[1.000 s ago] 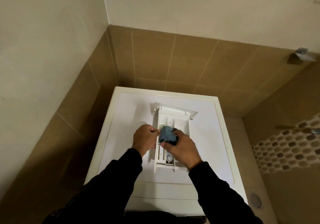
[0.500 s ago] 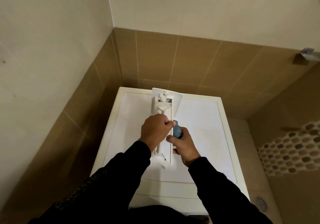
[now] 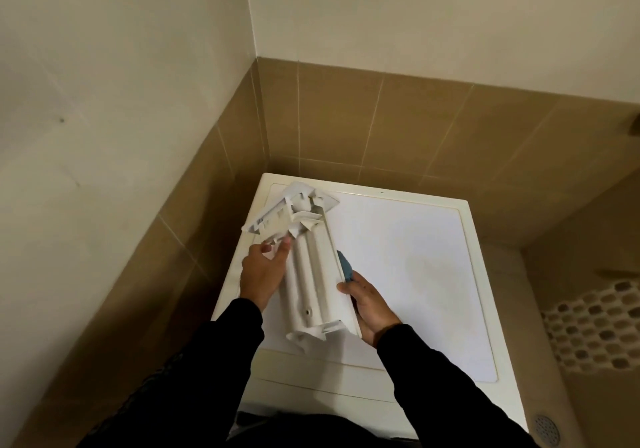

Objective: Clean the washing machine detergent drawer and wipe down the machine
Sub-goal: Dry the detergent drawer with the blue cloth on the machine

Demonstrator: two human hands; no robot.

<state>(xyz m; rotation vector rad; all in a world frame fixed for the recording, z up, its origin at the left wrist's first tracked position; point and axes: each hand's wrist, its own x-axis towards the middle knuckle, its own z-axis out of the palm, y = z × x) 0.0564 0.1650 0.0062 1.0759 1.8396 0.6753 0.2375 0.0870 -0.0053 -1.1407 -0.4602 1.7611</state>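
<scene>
Both hands grip drawer (image 3: 311,267) edges above washing machine (image 3: 408,274); right pinches cloth (image 3: 345,267).

drawer (image 3: 311,271) above machine top (image 3: 408,260), between both hands.

This is a home bathroom or laundry corner. A white washing machine (image 3: 398,267) stands tight in the corner, against walls with brown tiles (image 3: 346,125) below and cream paint above. A floor drain (image 3: 547,430) and a band of pebble mosaic (image 3: 595,329) lie at the right.
</scene>
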